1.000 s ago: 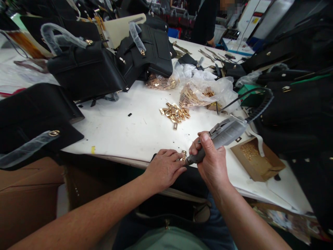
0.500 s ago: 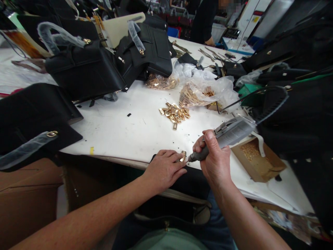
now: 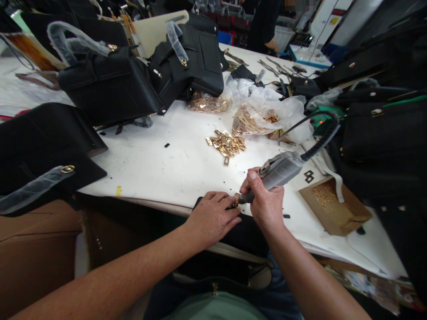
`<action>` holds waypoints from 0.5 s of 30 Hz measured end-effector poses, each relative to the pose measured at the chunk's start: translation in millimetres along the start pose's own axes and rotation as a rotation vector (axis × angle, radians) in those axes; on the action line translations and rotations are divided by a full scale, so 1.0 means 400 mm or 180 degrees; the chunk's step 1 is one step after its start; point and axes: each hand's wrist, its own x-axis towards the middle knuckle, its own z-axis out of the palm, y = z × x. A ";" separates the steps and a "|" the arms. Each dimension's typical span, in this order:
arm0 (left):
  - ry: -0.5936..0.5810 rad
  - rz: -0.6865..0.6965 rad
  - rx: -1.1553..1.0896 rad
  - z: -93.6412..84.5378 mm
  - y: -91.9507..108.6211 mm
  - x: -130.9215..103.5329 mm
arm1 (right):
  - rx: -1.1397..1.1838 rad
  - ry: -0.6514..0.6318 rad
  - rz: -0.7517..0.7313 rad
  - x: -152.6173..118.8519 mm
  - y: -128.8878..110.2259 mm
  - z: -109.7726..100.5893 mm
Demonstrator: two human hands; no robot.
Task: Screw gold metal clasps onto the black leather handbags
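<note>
My right hand (image 3: 265, 202) is wrapped round a grey electric screwdriver (image 3: 283, 169) with a black cable. The tool's tip meets a small gold metal plate (image 3: 236, 202) at the table's front edge. My left hand (image 3: 211, 218) lies with fingers spread over black leather, fingertips at the plate. That black bag piece (image 3: 248, 224) hangs over the edge towards my lap, partly hidden by both hands. Beyond them a pile of gold fittings (image 3: 227, 144) rests on the white table (image 3: 160, 169).
Black handbags (image 3: 106, 89) with wrapped handles stand at the left. Clear bags of gold parts (image 3: 250, 120) lie behind the pile. On the right are an open cardboard box (image 3: 336, 206) of small gold pieces and more black bags (image 3: 376, 138). A person (image 3: 265, 26) stands at the back.
My right hand and the screwdriver have moved left, and the tip is now on the gold plate. Black frames show on the table at the right. My left hand has barely moved.
</note>
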 end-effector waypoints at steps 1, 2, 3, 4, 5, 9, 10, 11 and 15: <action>-0.0012 -0.0003 -0.0012 0.000 0.000 0.000 | -0.0050 -0.0020 -0.0016 -0.001 0.002 -0.002; -0.0022 -0.0007 -0.0026 0.000 -0.001 0.000 | -0.0104 -0.0057 -0.0028 -0.002 0.003 -0.003; -0.0031 -0.0010 -0.0036 0.000 -0.001 0.000 | -0.0153 -0.0105 -0.0037 -0.004 0.003 -0.004; -0.0039 -0.0014 -0.0040 -0.001 -0.001 0.001 | -0.0200 -0.0169 -0.0034 -0.005 0.002 -0.005; -0.0046 -0.0016 -0.0035 -0.001 -0.001 0.001 | -0.0254 -0.0249 -0.0029 -0.006 -0.001 -0.004; -0.0035 -0.0030 0.0034 0.004 -0.001 0.000 | -0.0769 -0.0649 -0.0019 -0.006 -0.015 0.010; -0.0013 -0.0037 0.0045 0.006 -0.001 0.000 | -0.0935 -0.0737 -0.0033 -0.005 -0.017 0.015; 0.0013 -0.0042 0.0050 0.008 -0.001 -0.001 | -0.1082 -0.0804 -0.0055 -0.002 -0.019 0.019; 0.0081 -0.0039 0.0053 0.014 -0.002 -0.002 | -0.1336 -0.1014 -0.0130 0.009 -0.022 0.028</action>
